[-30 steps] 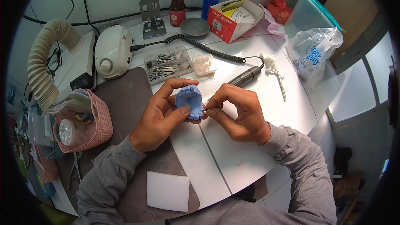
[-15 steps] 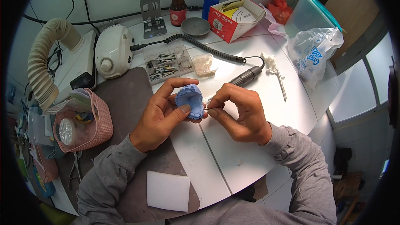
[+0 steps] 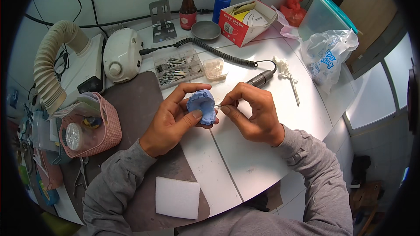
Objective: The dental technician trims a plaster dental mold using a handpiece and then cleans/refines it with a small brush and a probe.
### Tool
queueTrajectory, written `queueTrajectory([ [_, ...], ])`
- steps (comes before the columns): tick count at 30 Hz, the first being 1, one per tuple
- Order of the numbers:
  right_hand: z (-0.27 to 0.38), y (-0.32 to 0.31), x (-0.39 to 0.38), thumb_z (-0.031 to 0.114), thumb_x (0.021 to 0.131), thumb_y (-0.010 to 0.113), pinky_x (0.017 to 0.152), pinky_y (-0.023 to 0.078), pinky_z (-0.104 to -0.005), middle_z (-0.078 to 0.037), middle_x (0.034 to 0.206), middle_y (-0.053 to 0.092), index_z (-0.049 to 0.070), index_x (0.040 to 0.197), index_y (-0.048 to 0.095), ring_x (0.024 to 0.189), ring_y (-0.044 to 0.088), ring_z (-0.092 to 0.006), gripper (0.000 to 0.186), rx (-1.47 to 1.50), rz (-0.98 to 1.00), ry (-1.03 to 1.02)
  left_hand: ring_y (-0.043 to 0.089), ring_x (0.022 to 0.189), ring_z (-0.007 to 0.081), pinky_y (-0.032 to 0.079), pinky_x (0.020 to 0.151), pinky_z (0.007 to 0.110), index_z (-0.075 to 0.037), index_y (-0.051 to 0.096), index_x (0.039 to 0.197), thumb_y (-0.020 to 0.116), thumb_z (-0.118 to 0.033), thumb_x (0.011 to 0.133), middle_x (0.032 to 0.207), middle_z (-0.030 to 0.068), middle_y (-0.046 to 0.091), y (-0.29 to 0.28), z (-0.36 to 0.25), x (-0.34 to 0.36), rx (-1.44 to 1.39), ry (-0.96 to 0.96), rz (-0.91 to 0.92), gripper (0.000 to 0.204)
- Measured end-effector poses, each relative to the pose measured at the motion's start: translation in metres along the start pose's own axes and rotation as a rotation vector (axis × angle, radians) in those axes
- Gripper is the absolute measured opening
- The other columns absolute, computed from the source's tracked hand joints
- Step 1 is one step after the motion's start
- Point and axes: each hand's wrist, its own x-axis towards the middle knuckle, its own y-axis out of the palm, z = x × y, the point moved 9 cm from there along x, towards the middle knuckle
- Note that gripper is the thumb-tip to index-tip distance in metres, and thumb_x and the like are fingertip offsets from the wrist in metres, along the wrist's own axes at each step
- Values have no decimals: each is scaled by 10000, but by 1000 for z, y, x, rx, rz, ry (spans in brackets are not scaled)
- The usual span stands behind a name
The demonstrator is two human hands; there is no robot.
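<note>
A blue plaster dental model, with a row of teeth along its curved rim, is held up over the table. My left hand wraps round it, the thumb pressed on its inner face. Just to the right, my right hand pinches a thin, dark metal piece between thumb and fingertips. Its tip points at the model's right edge; I cannot tell whether they touch. Most of the metal piece is hidden by my fingers. Beyond that hand lies a dark rotary handpiece on a coiled cord, partly covered by it.
A divided box of burs and a small plastic tub lie beyond my hands. At left stand a white control unit, a ribbed hose and a pink basket. A white foam square lies near the front edge.
My right hand has moved slightly up, its pinched metal piece now level with a higher part of the model's edge. The model stays in my left hand. The whole view has shifted a little.
</note>
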Motion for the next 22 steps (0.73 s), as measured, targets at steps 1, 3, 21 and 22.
queueTrajectory([
  [1, 0, -3, 0, -46, 911, 830, 717, 561, -338, -109, 884, 717, -11, 992, 736, 776, 713, -221, 129, 0, -2, -6, 769, 1245, 284, 633, 1051, 392, -108, 407, 1687, 622, -92, 1146, 1369, 207, 710, 3, -3, 0, 13, 5, 23, 582],
  [3, -1, -11, 2, -52, 914, 824, 724, 569, -332, -114, 880, 711, -17, 991, 732, 794, 716, -218, 125, -53, -56, -66, 767, 1248, 282, 634, 1057, 389, -108, 380, 1717, 616, -93, 1148, 1380, 211, 708, 2, -1, 0, -21, 0, -23, 617],
  [21, 16, 25, -8, 80, 814, 925, 1013, 436, -424, 39, 906, 738, 156, 913, 798, 1023, 642, -205, 179, -468, 288, -288, 721, 1331, 274, 587, 1161, 377, -4, 355, 1698, 819, -9, 1021, 1597, 165, 559, -13, -8, -5, -54, 156, -189, 821],
  [22, 18, 31, 0, 80, 814, 925, 1013, 436, -424, 39, 906, 738, 156, 913, 798, 1023, 642, -205, 179, -465, 291, -312, 707, 1357, 281, 587, 1159, 375, -18, 315, 1717, 838, -26, 1011, 1617, 163, 541, -15, -6, -4, -35, 157, -191, 878],
])
